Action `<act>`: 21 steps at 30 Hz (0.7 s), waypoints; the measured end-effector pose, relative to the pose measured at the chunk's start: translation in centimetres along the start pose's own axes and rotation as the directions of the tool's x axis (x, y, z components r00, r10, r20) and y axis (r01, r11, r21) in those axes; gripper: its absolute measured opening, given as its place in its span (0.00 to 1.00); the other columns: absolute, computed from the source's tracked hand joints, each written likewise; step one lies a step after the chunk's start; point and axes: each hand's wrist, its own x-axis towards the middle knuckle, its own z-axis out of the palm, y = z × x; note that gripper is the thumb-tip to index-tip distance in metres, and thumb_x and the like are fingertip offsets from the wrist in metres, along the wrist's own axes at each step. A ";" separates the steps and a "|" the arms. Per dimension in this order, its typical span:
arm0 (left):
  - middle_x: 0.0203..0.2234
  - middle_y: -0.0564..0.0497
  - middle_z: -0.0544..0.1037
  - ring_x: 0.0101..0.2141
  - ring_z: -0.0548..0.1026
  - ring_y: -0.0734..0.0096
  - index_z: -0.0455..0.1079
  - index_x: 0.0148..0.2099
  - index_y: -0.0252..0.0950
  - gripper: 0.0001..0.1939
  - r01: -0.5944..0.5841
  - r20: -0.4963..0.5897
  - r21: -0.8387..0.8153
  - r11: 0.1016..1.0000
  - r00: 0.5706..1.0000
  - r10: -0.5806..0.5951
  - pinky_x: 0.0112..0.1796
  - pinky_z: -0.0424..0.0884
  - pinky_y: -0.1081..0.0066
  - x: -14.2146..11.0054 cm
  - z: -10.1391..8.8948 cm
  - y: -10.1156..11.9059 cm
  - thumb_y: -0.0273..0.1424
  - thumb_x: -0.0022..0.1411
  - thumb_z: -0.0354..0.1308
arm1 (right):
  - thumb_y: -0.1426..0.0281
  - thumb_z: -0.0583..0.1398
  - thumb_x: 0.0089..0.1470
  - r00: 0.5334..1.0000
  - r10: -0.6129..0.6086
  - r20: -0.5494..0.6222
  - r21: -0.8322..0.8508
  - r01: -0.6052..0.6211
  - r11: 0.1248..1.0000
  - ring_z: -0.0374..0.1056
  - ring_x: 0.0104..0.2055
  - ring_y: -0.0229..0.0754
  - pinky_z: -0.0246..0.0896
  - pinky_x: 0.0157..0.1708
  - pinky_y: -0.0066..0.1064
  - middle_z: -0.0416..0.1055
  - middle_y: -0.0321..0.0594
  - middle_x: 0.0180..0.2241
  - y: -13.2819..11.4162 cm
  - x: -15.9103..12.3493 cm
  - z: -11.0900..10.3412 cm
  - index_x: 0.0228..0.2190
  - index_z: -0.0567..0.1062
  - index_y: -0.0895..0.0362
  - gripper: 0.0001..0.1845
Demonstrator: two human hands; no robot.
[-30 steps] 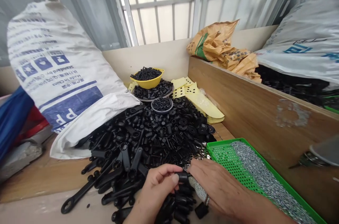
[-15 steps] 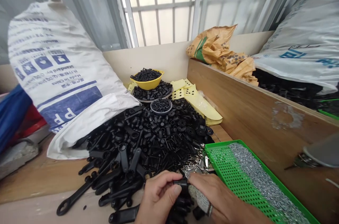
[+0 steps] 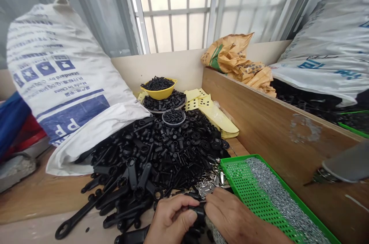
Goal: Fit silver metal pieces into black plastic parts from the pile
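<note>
My left hand pinches a black cylindrical plastic part between thumb and fingers at the bottom centre. Closed beside it, my right hand grips a grey, rough-wrapped handle that runs down out of view. A thin metal edge shows between the two hands; whether it belongs to the handle I cannot tell. Small shiny metal pieces lie just beyond my fingers. Around and behind my hands spreads a big heap of black plastic parts, with long crank-like arms at its left.
A green perforated tray of small silver parts lies at right, against a wooden partition. Behind the heap stand a yellow bowl and yellow cards. A white sack leans at left. A power-driver-like tool juts in from the right.
My right hand has rolled over the wrapped handle, so less of it shows. The black part has stayed between my left fingers. The view has shifted slightly.
</note>
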 end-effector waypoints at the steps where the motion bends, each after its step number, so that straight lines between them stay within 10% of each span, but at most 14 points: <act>1: 0.30 0.51 0.80 0.32 0.77 0.65 0.77 0.38 0.43 0.12 -0.014 -0.007 0.021 1.000 1.000 0.014 0.36 0.71 0.72 0.0 0.0 0.0 0.42 0.60 0.57 | 0.73 0.52 0.55 1.000 0.021 -0.007 0.042 -0.021 0.999 0.65 0.32 0.46 0.58 0.34 0.35 0.70 0.45 0.30 0.0 0.0 0.0 0.31 0.68 0.59 0.05; 11: 0.31 0.49 0.77 0.32 0.76 0.68 0.69 0.46 0.40 0.09 -0.399 -0.073 0.002 0.917 0.914 0.398 0.34 0.71 0.74 -1.3 1.1 -0.9 0.29 0.65 0.52 | 0.50 0.37 0.58 0.984 0.178 -0.003 0.477 -0.155 0.865 0.60 0.20 0.39 0.50 0.19 0.29 0.65 0.39 0.21 -0.7 -0.5 4.3 0.29 0.64 0.56 0.27; 16: 0.29 0.50 0.78 0.30 0.76 0.69 0.73 0.42 0.39 0.08 -0.228 -0.006 0.064 0.972 0.973 0.229 0.31 0.71 0.76 -1.3 -0.5 -1.3 0.25 0.60 0.56 | 0.69 0.49 0.56 0.933 0.260 0.251 0.448 -0.350 0.823 0.67 0.35 0.44 0.58 0.34 0.31 0.71 0.43 0.33 -1.6 0.6 2.2 0.33 0.66 0.56 0.07; 21: 0.25 0.50 0.77 0.27 0.75 0.68 0.76 0.35 0.37 0.07 -0.027 -0.033 0.165 0.986 0.999 0.032 0.29 0.71 0.73 0.4 -3.3 -2.6 0.25 0.55 0.57 | 0.80 0.48 0.53 0.895 0.359 0.265 0.364 -0.438 0.822 0.67 0.40 0.43 0.57 0.38 0.31 0.71 0.39 0.39 -0.5 2.3 0.1 0.43 0.67 0.54 0.18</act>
